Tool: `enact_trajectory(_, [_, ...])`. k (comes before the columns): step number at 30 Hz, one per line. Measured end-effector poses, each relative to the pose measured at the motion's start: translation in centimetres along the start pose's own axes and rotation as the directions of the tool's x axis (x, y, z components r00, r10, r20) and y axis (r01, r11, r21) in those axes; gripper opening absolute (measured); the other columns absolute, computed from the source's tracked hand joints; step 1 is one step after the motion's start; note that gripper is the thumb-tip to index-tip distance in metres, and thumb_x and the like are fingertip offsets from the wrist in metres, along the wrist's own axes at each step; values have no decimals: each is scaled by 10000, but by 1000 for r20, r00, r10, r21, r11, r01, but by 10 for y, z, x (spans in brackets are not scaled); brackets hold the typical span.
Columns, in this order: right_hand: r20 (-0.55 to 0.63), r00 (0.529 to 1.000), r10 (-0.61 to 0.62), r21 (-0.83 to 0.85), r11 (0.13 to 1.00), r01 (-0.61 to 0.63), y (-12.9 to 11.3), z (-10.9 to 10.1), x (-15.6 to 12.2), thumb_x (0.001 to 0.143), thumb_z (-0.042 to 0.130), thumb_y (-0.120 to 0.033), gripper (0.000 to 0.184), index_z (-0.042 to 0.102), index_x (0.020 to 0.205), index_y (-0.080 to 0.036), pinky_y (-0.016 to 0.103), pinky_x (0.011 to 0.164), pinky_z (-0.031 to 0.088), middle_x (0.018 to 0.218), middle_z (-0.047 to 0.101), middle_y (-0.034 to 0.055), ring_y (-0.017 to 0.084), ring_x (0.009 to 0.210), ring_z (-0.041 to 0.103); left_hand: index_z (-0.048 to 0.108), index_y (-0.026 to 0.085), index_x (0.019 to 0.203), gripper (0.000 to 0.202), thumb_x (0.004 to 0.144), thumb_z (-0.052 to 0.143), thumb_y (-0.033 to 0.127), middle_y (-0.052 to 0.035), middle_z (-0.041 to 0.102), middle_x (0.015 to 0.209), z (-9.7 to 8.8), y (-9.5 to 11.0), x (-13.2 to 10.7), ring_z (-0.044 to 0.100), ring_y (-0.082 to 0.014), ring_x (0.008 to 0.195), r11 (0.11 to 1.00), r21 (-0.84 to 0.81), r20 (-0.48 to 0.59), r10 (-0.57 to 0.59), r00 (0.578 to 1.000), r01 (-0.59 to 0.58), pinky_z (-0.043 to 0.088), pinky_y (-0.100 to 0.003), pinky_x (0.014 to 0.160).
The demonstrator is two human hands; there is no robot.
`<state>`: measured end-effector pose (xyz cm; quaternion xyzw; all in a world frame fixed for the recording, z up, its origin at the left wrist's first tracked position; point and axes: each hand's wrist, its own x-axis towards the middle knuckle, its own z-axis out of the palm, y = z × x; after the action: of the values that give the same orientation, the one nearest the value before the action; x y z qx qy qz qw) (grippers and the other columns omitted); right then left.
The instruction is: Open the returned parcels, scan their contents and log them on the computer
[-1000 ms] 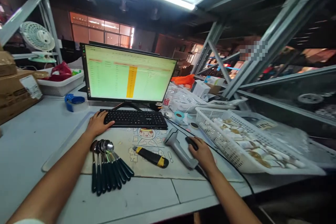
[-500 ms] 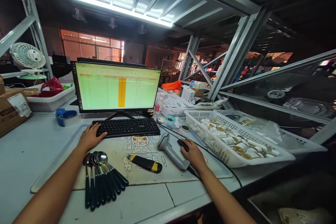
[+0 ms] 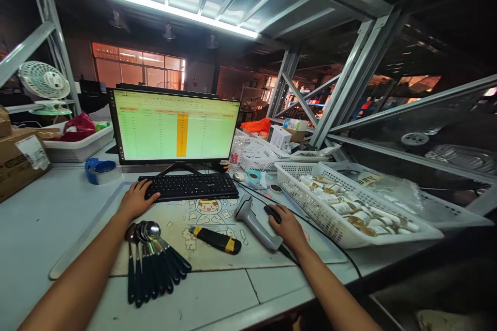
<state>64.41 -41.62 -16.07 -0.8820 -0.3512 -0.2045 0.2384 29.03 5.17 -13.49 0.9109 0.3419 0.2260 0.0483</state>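
Note:
My left hand (image 3: 135, 200) rests with fingers stretched onto the left end of a black keyboard (image 3: 192, 186). My right hand (image 3: 288, 225) is curled over a black computer mouse (image 3: 272, 212) on a printed desk mat (image 3: 209, 217). A grey barcode scanner (image 3: 257, 223) lies just left of that hand. A black and yellow utility knife (image 3: 215, 238) lies on the mat between my hands. A bundle of black-handled spoons (image 3: 149, 258) sits by my left forearm. The monitor (image 3: 174, 125) shows a green spreadsheet with an orange column.
A white basket (image 3: 310, 206) of small wrapped items stands at the right, more baskets (image 3: 258, 152) behind it. A blue tape dispenser (image 3: 99, 169), a cardboard box (image 3: 19, 160), a white tray (image 3: 77, 147) and a fan (image 3: 44, 85) are at the left. Metal shelf struts (image 3: 345, 83) rise behind.
The camera tilted up over the last second, so the ceiling shows more. Both hands stay on the keyboard and the mouse.

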Motion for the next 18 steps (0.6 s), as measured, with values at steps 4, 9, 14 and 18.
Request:
enact_trajectory(4, [12,1000,-7,6,1000,7,-1,-1,0,920,527,-338,448,697,1317,-218,442,1039,528,1413,612,119,302,1255,619,509,194,1530,795,926,440,706,-86,429,1628,2,-2,1,324,-383,1505,1000,-9,-10,4,1000,-4,349,-536,1205])
enact_trajectory(9, [26,1000,-6,10,1000,6,-2,-3,0,923,523,-350,450,691,1321,-222,437,1036,526,1423,605,116,298,1253,619,516,173,1522,801,924,447,701,-96,438,1620,3,-3,1,340,-383,1492,1000,-17,-24,20,1000,-20,341,-531,1213])
enact_trajectory(14, [19,1000,-13,30,999,12,-2,-3,0,918,518,-357,459,694,1319,-220,444,1040,523,1412,612,117,297,1248,623,516,165,1524,800,926,447,692,-96,428,1626,2,-2,1,335,-389,1490,999,-27,-11,18,1000,-18,329,-532,1223])
enact_trajectory(18, [17,999,-33,54,998,32,-1,-1,0,902,525,-365,453,708,1296,-235,441,1058,513,1395,626,110,288,1244,627,517,159,1523,790,936,446,683,-108,424,1629,1,-1,1,325,-396,1496,999,-30,-14,17,1000,-18,321,-533,1224])
